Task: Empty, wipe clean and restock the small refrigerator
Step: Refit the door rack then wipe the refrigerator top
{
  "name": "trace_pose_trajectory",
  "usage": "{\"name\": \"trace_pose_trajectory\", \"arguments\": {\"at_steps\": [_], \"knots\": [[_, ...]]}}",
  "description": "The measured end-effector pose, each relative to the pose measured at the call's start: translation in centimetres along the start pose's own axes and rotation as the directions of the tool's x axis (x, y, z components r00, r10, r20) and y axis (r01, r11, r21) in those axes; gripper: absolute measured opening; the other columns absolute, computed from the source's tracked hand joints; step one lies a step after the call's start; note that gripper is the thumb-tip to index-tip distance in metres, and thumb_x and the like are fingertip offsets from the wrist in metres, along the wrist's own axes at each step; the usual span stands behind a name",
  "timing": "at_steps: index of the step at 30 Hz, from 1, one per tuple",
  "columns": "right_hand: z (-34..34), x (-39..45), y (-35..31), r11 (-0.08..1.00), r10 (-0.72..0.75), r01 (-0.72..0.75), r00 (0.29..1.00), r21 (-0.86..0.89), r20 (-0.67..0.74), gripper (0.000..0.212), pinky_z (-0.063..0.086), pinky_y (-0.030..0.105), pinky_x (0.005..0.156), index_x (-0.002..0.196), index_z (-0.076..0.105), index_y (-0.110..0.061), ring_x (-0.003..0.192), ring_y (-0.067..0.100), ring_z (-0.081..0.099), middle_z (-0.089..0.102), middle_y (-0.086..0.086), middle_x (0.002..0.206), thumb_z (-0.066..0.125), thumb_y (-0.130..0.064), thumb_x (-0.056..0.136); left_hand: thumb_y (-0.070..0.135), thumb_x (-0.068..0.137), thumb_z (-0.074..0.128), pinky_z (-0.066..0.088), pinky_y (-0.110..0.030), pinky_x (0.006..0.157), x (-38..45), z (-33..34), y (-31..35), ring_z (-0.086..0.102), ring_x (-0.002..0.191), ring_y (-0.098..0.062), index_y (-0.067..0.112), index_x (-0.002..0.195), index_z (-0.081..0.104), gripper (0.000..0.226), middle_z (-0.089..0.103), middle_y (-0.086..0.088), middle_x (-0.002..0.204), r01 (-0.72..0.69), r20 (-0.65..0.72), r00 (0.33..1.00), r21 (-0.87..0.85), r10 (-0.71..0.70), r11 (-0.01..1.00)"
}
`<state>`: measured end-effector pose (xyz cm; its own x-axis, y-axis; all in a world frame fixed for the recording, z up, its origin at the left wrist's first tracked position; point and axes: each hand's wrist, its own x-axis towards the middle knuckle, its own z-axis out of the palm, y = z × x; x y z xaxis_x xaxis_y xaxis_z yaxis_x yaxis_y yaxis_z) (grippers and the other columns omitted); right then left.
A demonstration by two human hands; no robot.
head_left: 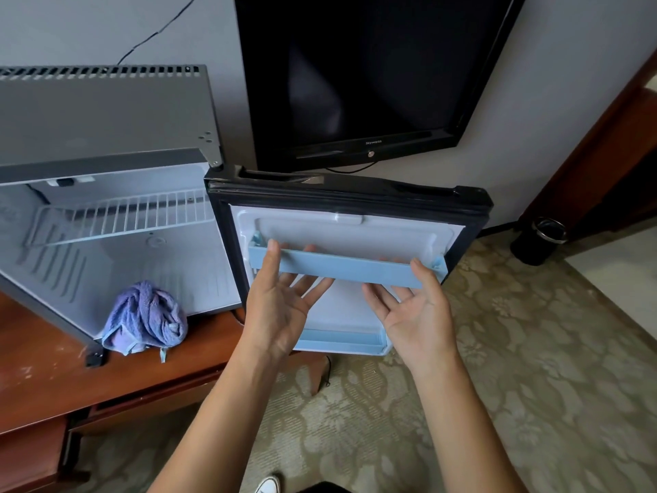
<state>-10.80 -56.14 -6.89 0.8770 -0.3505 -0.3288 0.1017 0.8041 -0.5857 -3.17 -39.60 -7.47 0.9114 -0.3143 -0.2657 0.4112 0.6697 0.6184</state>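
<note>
The small refrigerator (106, 137) stands on a wooden desk (42, 371) with its door (476, 222) swung open to the right. Its cavity holds only a white wire shelf (117, 218). A crumpled purple cloth (145, 318) lies at the cavity's front lip. On the door's inner face a light blue shelf rail (341, 266) runs across. My left hand (281, 307) holds the rail's left end, thumb in front and fingers behind. At the right end my right hand (416, 314) holds the rail the same way. A lower blue door shelf (341, 341) is empty.
A black television (355, 76) hangs on the wall just above the open door. A black waste bin (537, 240) stands on the floor at the right near a wooden door frame. Patterned carpet (515, 368) lies below the door, and a white shoe tip (268, 485) shows at the bottom.
</note>
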Motion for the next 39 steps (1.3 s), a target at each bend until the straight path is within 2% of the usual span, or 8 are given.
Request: {"name": "trace_pose_trajectory", "arguments": {"at_steps": [7,12,19,22,27,30,35,39], "knots": [[-0.4,1.5,0.2,1.000,0.018,-0.019,0.999,-0.020,-0.032,0.037,0.057,0.046,0.094,0.122,0.062,-0.010,0.110,0.033,0.071,0.072,0.015,0.118,0.070,-0.025,0.089,0.037,0.100,0.062,0.058,-0.051,0.094,0.5,-0.3,0.0,0.067,0.119,-0.035,0.014,0.139,0.057,0.045,0.068,-0.022,0.127,-0.008,-0.045,0.999,0.005,0.009,1.000],[-1.0,2.2,0.5,0.999,0.026,-0.027,0.999,-0.032,-0.038,0.036,0.057,0.045,0.093,0.122,0.061,-0.010,0.107,0.032,0.071,0.072,0.015,0.120,0.068,-0.024,0.090,0.034,0.102,0.058,0.058,-0.048,0.095,0.6,-0.4,0.0,0.070,0.114,-0.035,0.014,0.121,0.065,0.029,0.071,-0.023,0.121,-0.027,-0.066,0.997,0.105,0.034,0.994],[-1.6,2.5,0.6,0.998,0.015,-0.016,1.000,-0.062,-0.022,0.018,0.054,0.046,0.099,0.108,0.070,-0.013,0.104,0.031,0.068,0.073,0.014,0.114,0.062,-0.020,0.094,0.032,0.105,0.053,0.057,-0.047,0.097,1.1,-1.0,-0.4,0.070,0.112,-0.035,0.011,0.122,0.063,0.029,0.073,-0.021,0.118,-0.044,-0.066,0.996,0.166,0.055,0.985],[-1.6,2.7,0.5,0.997,0.010,-0.013,0.999,-0.077,-0.038,0.017,0.055,0.045,0.097,0.108,0.069,-0.013,0.099,0.029,0.068,0.073,0.012,0.106,0.063,-0.021,0.094,0.031,0.104,0.053,0.057,-0.048,0.098,1.3,-1.2,-0.4,0.070,0.114,-0.036,0.008,0.124,0.062,0.032,0.072,-0.023,0.118,-0.048,-0.069,0.996,0.164,0.060,0.985],[-1.5,3.4,0.4,0.995,0.003,-0.012,0.996,-0.104,-0.085,0.023,0.057,0.042,0.089,0.113,0.066,-0.012,0.089,0.028,0.068,0.073,0.012,0.095,0.066,-0.021,0.092,0.030,0.104,0.054,0.056,-0.049,0.099,1.3,-1.2,-0.6,0.070,0.113,-0.036,0.008,0.117,0.065,0.028,0.073,-0.024,0.115,-0.055,-0.081,0.994,0.153,0.068,0.987],[-1.6,3.6,0.4,0.992,0.008,-0.020,0.995,-0.122,-0.104,0.021,0.057,0.042,0.089,0.111,0.062,-0.011,0.088,0.028,0.065,0.074,0.011,0.087,0.065,-0.021,0.093,0.030,0.104,0.055,0.058,-0.048,0.095,1.3,-1.1,-0.7,0.070,0.113,-0.038,0.008,0.112,0.067,0.026,0.072,-0.026,0.114,-0.062,-0.093,0.993,0.161,0.078,0.985],[-1.7,3.7,0.5,0.991,0.000,-0.021,0.989,-0.135,-0.147,0.029,0.059,0.040,0.084,0.112,0.062,-0.008,0.088,0.029,0.066,0.069,0.016,0.096,0.069,-0.023,0.088,0.029,0.104,0.055,0.060,-0.046,0.091,1.5,-1.0,-0.8,0.071,0.110,-0.039,0.008,0.111,0.066,0.026,0.073,-0.026,0.109,-0.069,-0.125,0.988,0.168,0.091,0.983],[-1.7,3.5,1.0,0.993,-0.019,0.004,0.992,-0.117,-0.126,0.022,0.058,0.039,0.083,0.111,0.065,-0.011,0.087,0.027,0.068,0.070,0.014,0.100,0.064,-0.021,0.091,0.030,0.103,0.056,0.062,-0.044,0.086,1.5,-1.1,-0.9,0.071,0.108,-0.040,0.007,0.110,0.066,0.026,0.072,-0.025,0.103,-0.073,-0.149,0.984,0.167,0.099,0.983]]}}
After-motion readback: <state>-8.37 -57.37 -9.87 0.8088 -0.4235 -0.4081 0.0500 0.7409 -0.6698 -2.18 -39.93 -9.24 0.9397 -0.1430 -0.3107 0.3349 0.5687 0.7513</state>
